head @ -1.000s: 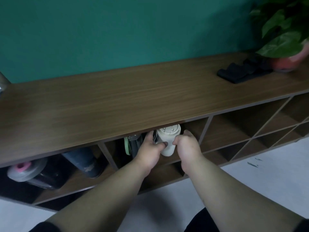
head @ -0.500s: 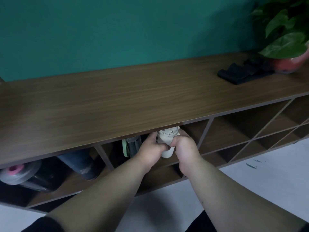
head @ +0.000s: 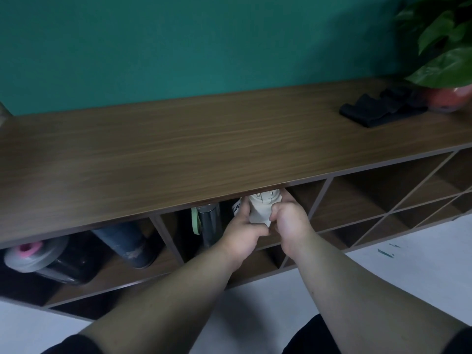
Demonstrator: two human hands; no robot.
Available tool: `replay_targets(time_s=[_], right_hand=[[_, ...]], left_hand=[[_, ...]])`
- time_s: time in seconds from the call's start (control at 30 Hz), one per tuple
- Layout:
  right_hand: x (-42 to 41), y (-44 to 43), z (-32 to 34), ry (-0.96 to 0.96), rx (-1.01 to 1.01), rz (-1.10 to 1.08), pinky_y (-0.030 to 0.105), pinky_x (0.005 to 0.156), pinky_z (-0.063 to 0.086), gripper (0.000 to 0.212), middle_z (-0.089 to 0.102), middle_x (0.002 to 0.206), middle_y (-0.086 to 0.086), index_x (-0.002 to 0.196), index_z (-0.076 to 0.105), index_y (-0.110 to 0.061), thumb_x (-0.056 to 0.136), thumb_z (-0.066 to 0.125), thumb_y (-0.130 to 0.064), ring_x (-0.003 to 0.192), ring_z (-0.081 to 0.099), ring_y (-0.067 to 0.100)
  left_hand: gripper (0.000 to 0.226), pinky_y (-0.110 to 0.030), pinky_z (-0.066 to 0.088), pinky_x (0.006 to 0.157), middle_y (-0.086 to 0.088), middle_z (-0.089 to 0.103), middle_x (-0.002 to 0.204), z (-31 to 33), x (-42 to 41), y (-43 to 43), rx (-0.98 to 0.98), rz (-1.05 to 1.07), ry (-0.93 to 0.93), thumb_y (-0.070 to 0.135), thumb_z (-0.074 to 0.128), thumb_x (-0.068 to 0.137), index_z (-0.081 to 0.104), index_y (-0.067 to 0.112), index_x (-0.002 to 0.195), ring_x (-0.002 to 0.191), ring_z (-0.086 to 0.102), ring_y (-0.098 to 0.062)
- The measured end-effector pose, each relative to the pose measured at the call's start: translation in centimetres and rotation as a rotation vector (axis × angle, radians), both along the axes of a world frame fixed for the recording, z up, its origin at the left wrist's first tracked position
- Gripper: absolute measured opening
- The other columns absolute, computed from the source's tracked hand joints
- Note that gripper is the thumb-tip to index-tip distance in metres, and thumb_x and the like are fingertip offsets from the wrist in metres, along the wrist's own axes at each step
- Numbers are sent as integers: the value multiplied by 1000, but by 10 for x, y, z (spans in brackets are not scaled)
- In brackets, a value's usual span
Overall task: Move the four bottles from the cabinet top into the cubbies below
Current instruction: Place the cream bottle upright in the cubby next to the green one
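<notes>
Both my hands are clamped around a cream bottle (head: 260, 212) inside the middle cubby, just under the front edge of the cabinet top (head: 204, 149). My left hand (head: 242, 232) wraps it from the left, fingers curled onto its side; my right hand (head: 290, 223) closes on it from the right, with fingertips reaching behind its upper part. My thumbs nearly meet in front of its lower half. The bottle stands upright and is a pale cream colour, with a wider lid on top showing small raised details; the very top is hidden by the cabinet edge. A white label with dark lettering peeks out beside my left fingers.

In the same cubby, just left of my hands, stands a dark metal bottle (head: 209, 226) with a pale green strap hanging from it. The next cubby to the left holds a dark blue bottle (head: 122, 245) leaning over, and a black bottle (head: 56, 261) with a grey and pink lid lying on its side.
</notes>
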State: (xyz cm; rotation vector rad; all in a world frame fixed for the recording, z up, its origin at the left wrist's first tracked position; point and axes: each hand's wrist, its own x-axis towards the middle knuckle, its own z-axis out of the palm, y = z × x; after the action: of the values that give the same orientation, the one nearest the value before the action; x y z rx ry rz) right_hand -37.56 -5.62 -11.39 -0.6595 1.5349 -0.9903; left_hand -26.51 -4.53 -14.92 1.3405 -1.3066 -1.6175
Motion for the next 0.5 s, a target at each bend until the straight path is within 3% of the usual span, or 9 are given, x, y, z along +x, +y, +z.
replay_targets(time_s=[0.1,0.17,0.23,0.27,0.37,0.5], right_hand=[[-1,-1,-1,5,-8,-9,54,107,46,106,68,133,9,145,53,-33,45,40,-1,125,60,38],[-3,0,1,9,-10,-11,45,91,52,95,68,132,10,144,53,-31,56,43,2,117,63,34],[-3,3,4,-40,-12,-12,35,72,46,84,68,131,10,143,54,-28,68,42,7,101,64,28],[-3,4,4,-54,-11,-14,34,69,44,86,68,132,11,144,54,-28,65,43,5,100,64,28],[0,4,0,-49,-23,-12,37,76,49,101,70,130,10,142,54,-34,47,41,-1,112,65,34],[-3,3,-6,-5,-23,-48,49,93,50,103,67,136,5,150,43,-41,57,43,2,126,60,37]], left_hand=[[92,-48,43,115,11,69,126,-2,-1,3,-11,-8,-10,3,62,59,45,45,139,125,61,-16],[90,-45,43,116,6,68,130,1,-2,6,-14,-18,1,2,61,60,44,42,139,127,60,-17],[88,-42,42,115,2,67,133,2,-3,7,-15,-22,33,0,60,60,45,37,138,129,59,-18],[88,-42,43,115,1,67,134,1,-4,8,-20,-20,37,0,60,61,45,36,139,129,59,-17],[91,-38,45,113,7,67,132,0,-3,8,-38,-34,27,0,62,61,43,39,141,127,59,-13],[87,-22,46,98,5,65,135,6,-3,13,-41,-38,39,-1,61,62,44,41,136,125,59,-10]])
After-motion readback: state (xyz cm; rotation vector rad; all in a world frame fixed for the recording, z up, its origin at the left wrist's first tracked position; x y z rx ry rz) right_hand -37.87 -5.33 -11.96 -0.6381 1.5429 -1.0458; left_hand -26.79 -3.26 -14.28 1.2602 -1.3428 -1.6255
